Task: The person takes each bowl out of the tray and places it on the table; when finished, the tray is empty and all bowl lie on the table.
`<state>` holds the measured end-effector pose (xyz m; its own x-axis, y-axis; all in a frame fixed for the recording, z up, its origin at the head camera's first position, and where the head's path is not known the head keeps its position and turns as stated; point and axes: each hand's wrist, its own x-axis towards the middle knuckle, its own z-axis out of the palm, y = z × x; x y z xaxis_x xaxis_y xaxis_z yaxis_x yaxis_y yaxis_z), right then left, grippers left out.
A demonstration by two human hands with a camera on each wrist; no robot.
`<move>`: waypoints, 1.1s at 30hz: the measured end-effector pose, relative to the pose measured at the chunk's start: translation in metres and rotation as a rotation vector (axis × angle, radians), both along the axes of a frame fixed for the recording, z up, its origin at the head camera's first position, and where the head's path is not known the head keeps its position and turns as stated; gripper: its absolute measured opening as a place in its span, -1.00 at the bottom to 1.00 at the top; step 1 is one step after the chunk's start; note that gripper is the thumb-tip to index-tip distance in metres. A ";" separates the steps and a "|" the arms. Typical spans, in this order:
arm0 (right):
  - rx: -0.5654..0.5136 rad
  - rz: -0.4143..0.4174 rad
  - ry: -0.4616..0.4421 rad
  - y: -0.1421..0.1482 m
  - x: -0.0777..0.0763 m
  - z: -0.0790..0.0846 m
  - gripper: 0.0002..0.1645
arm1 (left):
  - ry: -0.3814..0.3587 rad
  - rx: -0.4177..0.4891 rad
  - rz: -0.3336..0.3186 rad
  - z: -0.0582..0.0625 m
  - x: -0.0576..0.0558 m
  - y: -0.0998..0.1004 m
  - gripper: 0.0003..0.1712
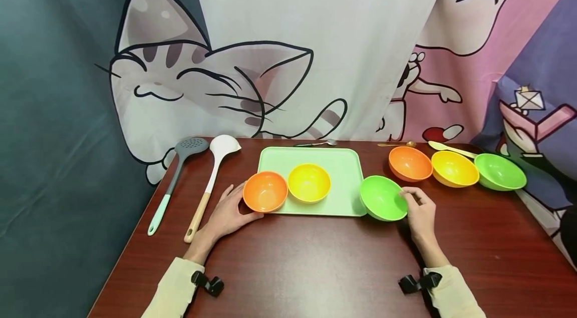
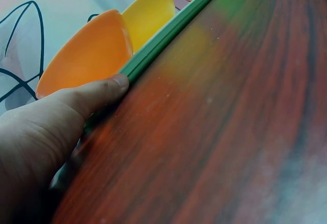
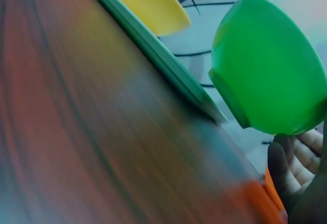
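- Brown wood-grained counter (image 1: 315, 263): pale-green rectangular tray (image 1: 346, 173) bearing glossy orange bowl (image 1: 265, 192), glossy yellow bowl (image 1: 308, 183).
- Left hand (image 1: 231, 213): spread, thumb touching tray's near edge.
- Right hand (image 1: 421, 212): gripping glossy green bowl (image 1: 382, 199).

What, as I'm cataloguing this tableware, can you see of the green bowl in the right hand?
The green bowl is round, plain and bright, smooth and slightly glossy, perhaps plastic, with a narrow foot underneath. It is empty, mouth upward. The right hand holds it at its right side; nothing else is seen touching it. The right wrist view shows a gap beneath its foot, so it is raised. In the head view, it overlaps the right end of the pale green tray.
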<state>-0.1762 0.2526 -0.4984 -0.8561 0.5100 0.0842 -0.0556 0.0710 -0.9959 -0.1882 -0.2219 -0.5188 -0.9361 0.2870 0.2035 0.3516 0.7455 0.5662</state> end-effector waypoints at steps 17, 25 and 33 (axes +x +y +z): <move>-0.090 -0.153 0.015 0.061 0.016 -0.002 -0.81 | 0.039 -0.029 -0.018 0.001 -0.001 -0.003 0.06; -0.053 -0.216 0.039 0.101 0.026 -0.005 -0.79 | 0.009 -0.007 -0.021 0.001 0.000 -0.001 0.05; -0.137 -0.336 0.061 0.135 0.029 -0.002 -0.74 | 0.011 -0.020 -0.009 0.002 0.000 -0.003 0.07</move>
<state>-0.1470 0.3875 -0.5003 -0.6345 0.7718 0.0414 -0.1117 -0.0386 -0.9930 -0.1879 -0.2251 -0.5168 -0.9311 0.2999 0.2077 0.3647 0.7531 0.5475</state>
